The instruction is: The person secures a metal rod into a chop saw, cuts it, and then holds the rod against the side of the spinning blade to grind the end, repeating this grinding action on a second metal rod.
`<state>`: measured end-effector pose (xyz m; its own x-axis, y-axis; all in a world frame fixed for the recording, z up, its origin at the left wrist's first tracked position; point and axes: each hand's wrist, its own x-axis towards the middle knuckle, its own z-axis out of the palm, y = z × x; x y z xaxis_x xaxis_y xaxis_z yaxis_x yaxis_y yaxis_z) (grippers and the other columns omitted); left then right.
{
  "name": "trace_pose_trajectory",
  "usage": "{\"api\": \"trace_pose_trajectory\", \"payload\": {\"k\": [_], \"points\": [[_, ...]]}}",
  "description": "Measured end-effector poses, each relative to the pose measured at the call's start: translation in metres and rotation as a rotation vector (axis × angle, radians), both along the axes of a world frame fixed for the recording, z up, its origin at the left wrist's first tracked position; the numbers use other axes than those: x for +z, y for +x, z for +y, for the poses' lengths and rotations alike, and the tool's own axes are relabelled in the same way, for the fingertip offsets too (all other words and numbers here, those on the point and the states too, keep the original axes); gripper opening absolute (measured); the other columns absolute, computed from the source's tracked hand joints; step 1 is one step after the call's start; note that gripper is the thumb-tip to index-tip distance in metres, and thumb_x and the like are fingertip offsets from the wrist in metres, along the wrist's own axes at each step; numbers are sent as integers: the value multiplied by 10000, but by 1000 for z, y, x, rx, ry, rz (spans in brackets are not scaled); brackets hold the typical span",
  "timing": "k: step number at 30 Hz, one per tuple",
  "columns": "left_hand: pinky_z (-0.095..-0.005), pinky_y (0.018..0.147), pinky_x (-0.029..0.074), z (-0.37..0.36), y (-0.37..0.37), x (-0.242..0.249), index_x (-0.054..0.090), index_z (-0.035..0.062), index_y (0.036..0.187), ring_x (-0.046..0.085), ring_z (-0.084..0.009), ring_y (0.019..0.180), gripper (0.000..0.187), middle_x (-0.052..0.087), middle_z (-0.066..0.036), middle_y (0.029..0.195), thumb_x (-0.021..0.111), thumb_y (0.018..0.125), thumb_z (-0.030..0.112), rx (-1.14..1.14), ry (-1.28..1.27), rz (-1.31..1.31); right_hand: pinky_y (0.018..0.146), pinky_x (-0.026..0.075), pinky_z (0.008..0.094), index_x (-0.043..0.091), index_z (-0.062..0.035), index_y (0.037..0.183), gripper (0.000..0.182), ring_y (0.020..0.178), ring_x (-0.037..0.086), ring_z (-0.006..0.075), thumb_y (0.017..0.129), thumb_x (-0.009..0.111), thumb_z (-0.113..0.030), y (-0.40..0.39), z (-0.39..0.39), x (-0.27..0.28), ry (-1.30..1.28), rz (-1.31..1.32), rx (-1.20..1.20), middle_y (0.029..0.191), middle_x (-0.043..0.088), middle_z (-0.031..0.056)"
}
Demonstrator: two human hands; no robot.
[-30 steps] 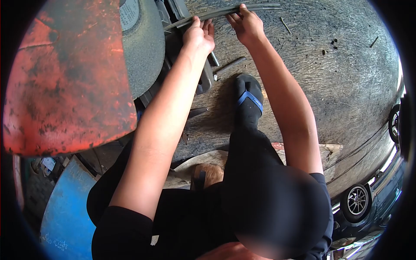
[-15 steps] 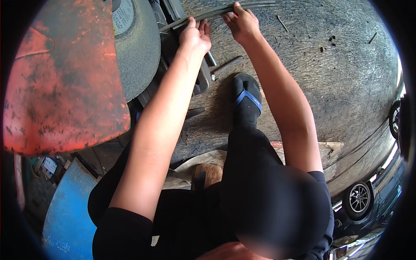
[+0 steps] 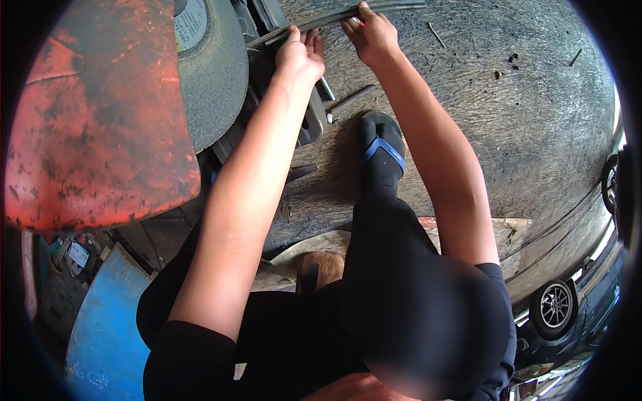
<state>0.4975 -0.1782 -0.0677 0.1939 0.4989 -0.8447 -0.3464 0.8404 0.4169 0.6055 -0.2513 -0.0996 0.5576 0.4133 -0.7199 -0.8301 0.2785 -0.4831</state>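
A bundle of thin grey metal rods (image 3: pixel 334 17) runs across the top of the view, its left end beside the abrasive cutting wheel (image 3: pixel 217 93). Near the saw's vise, my left hand (image 3: pixel 301 57) holds the rods, thumb on top and the other fingers partly extended below. Farther right along the same bundle, my right hand (image 3: pixel 374 37) is closed on it with thumb and fingers. A worn red guard (image 3: pixel 100 134) covers much of the wheel. The metal vise (image 3: pixel 311 120) lies under and beside my left wrist.
A short metal bar (image 3: pixel 352 98) lies on the worn wooden floor (image 3: pixel 535 120) near my foot in a blue-strapped sandal (image 3: pixel 382 150). Small scraps are scattered at the upper right. A blue panel (image 3: pixel 107 327) stands lower left; a parked car (image 3: pixel 568 321) is lower right.
The red guard and the wheel sit very slightly higher in the view. Both hands keep their hold on the metal rods, almost unmoved.
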Motion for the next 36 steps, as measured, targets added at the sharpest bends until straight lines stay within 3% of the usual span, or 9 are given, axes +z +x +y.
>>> {"api": "trace_pose_trajectory", "payload": {"k": [7,13,15,20,25,31,36], "points": [[-348,796,539,0,1,1,522,103,1137,610,-233,989,220,610,-68,1138,525,979,255,-6,-2,19,687,552,339,528,-48,1059,194,650,559,169,952,595,-196,1,1,-3,-23,0,13,876,583,58],[-338,804,531,1,2,0,536,105,1109,612,-226,982,199,620,-56,1105,526,978,255,-5,1,33,744,558,340,505,-28,1119,242,755,592,179,949,598,-172,-1,3,7,-94,16,-81,943,594,62],[-331,806,529,0,1,-1,541,107,1106,613,-221,979,195,626,-51,1087,527,978,254,-10,-6,21,764,557,335,498,-15,1125,248,807,599,180,952,592,-165,0,0,1,24,-10,-44,966,596,65],[-329,791,535,1,0,-2,549,100,1088,620,-218,965,186,633,-51,1062,532,976,248,-23,-1,11,679,535,315,512,-21,1039,170,654,540,149,960,579,-156,2,-3,-3,26,-17,-34,822,551,41],[-321,769,543,0,0,1,554,95,1072,628,-214,951,166,635,-52,1044,537,973,227,-22,3,14,563,466,290,467,-66,897,146,524,402,113,973,558,-150,3,-3,-8,70,-26,-18,663,410,-9],[-319,770,536,-3,3,-1,556,95,1060,632,-212,930,160,638,-52,1022,539,972,228,-8,-4,0,541,458,280,457,-75,875,149,517,402,120,972,550,-141,2,1,6,31,-14,-91,662,419,-2],[-322,776,533,-4,4,-2,556,90,1058,633,-209,917,164,642,-49,1000,540,972,229,-12,7,-3,568,478,287,455,-77,875,152,537,406,115,980,540,-147,8,-7,-19,108,-69,-5,683,424,-1]]}}
